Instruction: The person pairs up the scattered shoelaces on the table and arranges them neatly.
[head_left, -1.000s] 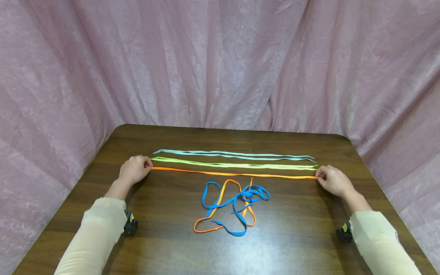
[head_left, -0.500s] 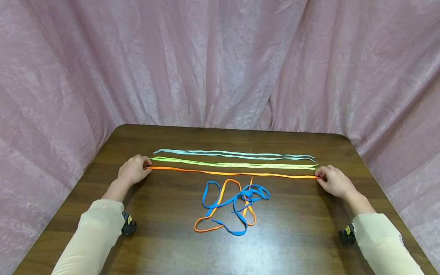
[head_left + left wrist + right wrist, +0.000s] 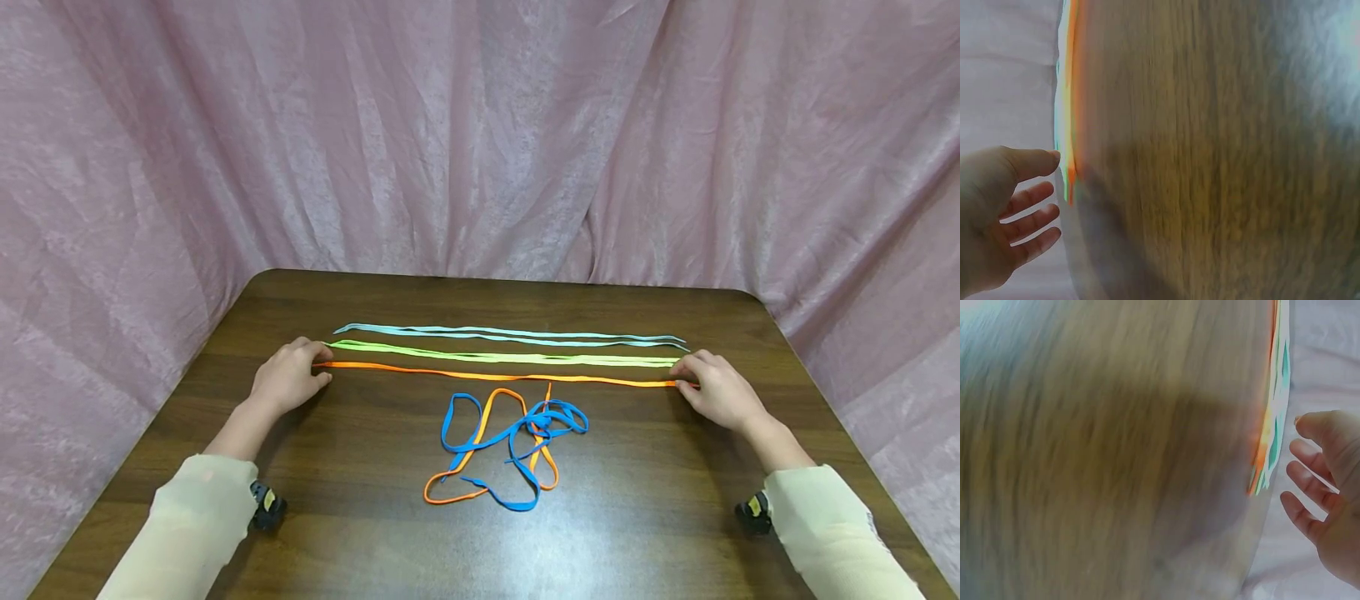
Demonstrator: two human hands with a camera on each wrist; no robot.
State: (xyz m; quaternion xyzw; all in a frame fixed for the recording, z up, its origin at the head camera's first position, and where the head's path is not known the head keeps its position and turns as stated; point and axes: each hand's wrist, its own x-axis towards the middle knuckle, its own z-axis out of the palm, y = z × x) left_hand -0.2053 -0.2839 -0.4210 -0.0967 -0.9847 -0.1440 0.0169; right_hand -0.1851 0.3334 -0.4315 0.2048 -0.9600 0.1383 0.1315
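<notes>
An orange shoelace (image 3: 495,377) lies stretched straight across the table. By its left end is my left hand (image 3: 288,379), with thumb and fingers apart around the lace end. My right hand (image 3: 720,396) hovers over the other end, its thumb also apart from the fingers. In the left wrist view, my left hand (image 3: 997,212) has spread fingers beside the orange lace (image 3: 1072,94). The right wrist view shows my right hand (image 3: 1341,481) with separated fingers, holding nothing, near the orange lace's end (image 3: 1261,453). Just behind run the yellow-green laces (image 3: 480,357).
Light blue laces (image 3: 375,329) lie straight behind the yellow-green ones. In front, a blue lace (image 3: 517,505) is tangled with another orange lace (image 3: 450,501). The brown table (image 3: 360,533) has a pink curtain (image 3: 450,150) behind it.
Both hands have loosened their pinch on the straight orange lace's ends. The left hand has shifted slightly left, and the right hand has moved slightly inward. The other laces stay put.
</notes>
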